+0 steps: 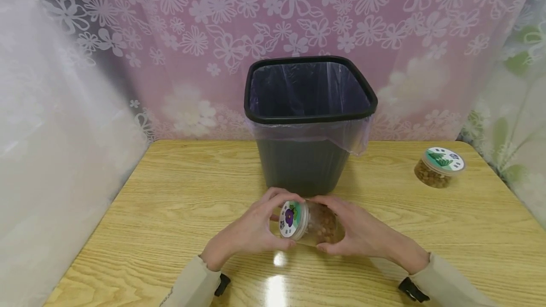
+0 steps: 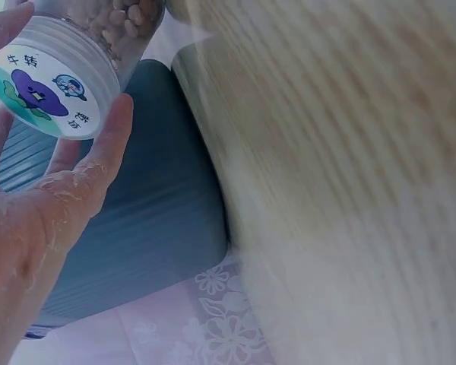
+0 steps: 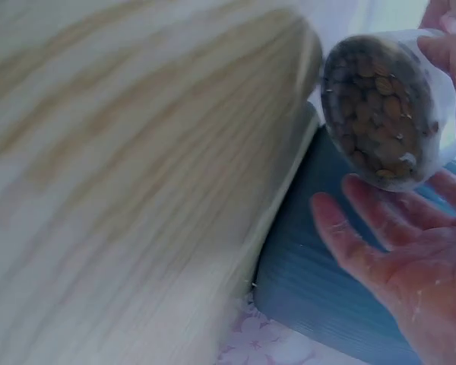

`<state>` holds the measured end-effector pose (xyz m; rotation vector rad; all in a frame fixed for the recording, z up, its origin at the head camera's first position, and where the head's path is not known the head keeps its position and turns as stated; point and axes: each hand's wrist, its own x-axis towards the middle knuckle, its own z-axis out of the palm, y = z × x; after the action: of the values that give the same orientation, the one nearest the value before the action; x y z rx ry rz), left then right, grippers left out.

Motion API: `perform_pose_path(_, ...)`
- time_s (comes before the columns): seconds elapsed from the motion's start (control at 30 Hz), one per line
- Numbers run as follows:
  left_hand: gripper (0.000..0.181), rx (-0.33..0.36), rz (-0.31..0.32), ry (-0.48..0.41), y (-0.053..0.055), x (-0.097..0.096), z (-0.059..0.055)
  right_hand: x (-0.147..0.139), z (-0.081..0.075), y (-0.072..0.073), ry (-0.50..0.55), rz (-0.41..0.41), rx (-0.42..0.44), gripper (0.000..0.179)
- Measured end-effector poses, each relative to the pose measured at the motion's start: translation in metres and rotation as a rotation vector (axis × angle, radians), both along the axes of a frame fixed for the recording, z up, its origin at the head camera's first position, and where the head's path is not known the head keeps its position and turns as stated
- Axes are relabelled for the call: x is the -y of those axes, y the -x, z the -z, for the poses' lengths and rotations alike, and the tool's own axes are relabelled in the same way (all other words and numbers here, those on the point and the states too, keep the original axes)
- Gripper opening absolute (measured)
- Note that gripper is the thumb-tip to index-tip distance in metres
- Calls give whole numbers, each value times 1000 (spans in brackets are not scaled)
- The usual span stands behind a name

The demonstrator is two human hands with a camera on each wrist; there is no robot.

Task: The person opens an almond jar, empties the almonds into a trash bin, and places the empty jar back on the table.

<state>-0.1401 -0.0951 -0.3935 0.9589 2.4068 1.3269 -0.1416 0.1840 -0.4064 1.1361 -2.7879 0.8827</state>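
Note:
A clear plastic jar point(image 1: 321, 224), part filled with brown nut-like pieces, lies tilted on its side between my two hands. Its round lid point(image 2: 45, 87) carries a white and green sticker with a purple flower and faces left. Around the lid end curl the thumb and fingers of my left hand point(image 1: 260, 224). My right hand point(image 1: 362, 226) grips the other end, thumb below and fingers over the top. In the right wrist view the jar's base point(image 3: 380, 110) shows the brown pieces packed against it.
Just beyond the hands stands a dark bin point(image 1: 303, 165) with a thin purple bag over its rim. A second, shorter jar point(image 1: 435, 174) with a green-printed lid sits at the far right of the wooden table point(image 1: 183, 203). Flowered curtains point(image 1: 192, 60) hang behind.

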Motion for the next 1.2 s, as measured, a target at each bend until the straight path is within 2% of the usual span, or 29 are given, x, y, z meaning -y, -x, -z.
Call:
perform_pose_path(0.23, 84, 97, -40, -46, -1, 3, 3, -2, 6, 1, 23, -101, -151, 86)
perform_pose_path(0.37, 85, 132, -54, -67, -2, 4, 5, 0, 8, 2, 31, -155, -249, 89)
perform_pose_path(0.47, 84, 148, -65, -72, -2, 4, 6, 2, 9, 3, 40, -183, -283, 88)
perform_pose_path(0.87, 79, 153, -85, -70, 0, 4, 5, 5, 11, 4, 36, -151, -216, 89)
perform_pose_path(1.2, 75, 184, -112, -108, 1, 1, 9, 8, 13, 3, 21, -89, -209, 92)
